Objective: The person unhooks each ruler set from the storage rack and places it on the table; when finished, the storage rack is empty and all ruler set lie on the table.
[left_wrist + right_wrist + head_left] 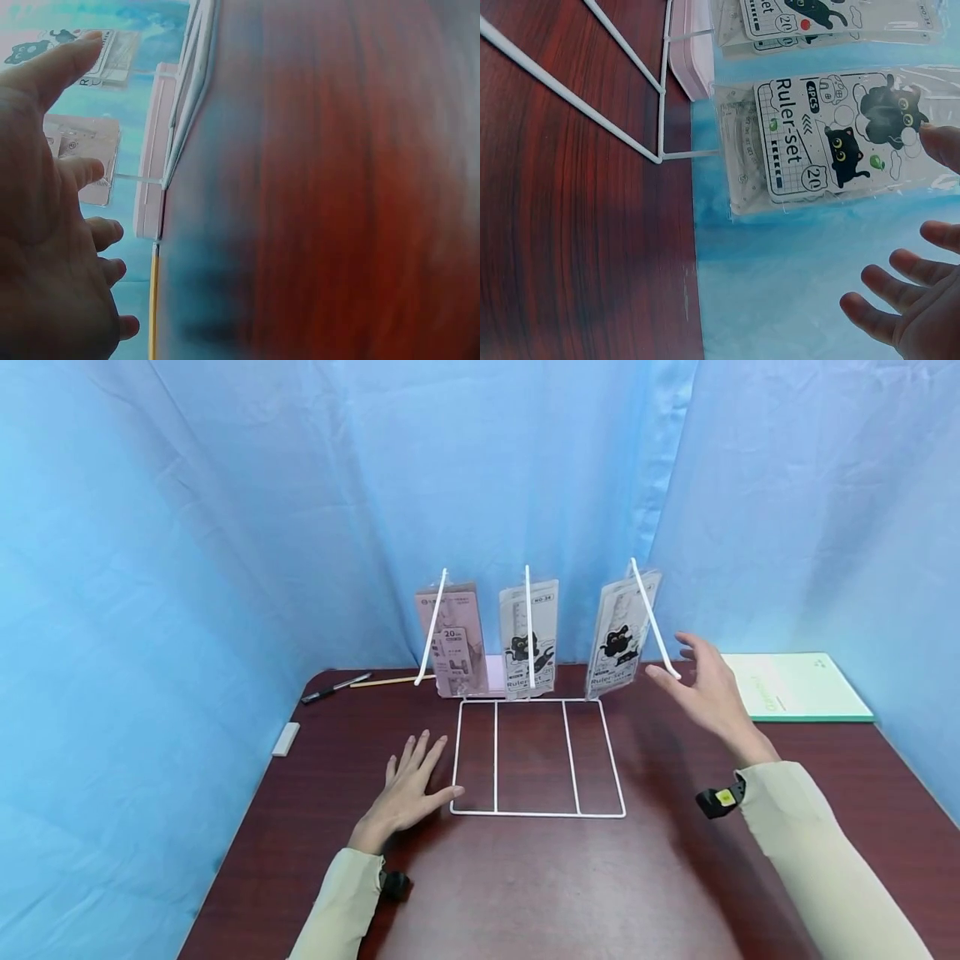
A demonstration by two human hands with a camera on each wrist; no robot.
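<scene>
A white wire display rack [536, 815] stands on the dark red-brown table with three hooks slanting forward. Packaged ruler sets hang from them: a pink pack [468, 647] at left, a white pack with a black cat [546, 643] in the middle, a similar cat pack [615, 639] at right. My right hand [705, 689], fingers spread, is just right of the right hook; in the right wrist view its thumb [941, 142] overlaps that pack's edge, contact unclear. My left hand [405, 789] lies low beside the rack's left base, thumb near the wire, holding nothing.
A white and green notebook [798, 685] lies at the back right. A pen [337, 687], a yellow pencil [390, 681] and a small white block [286, 739] are at the back left. Behind the rack sits a pale pink case [495, 672], before blue curtains [480, 460].
</scene>
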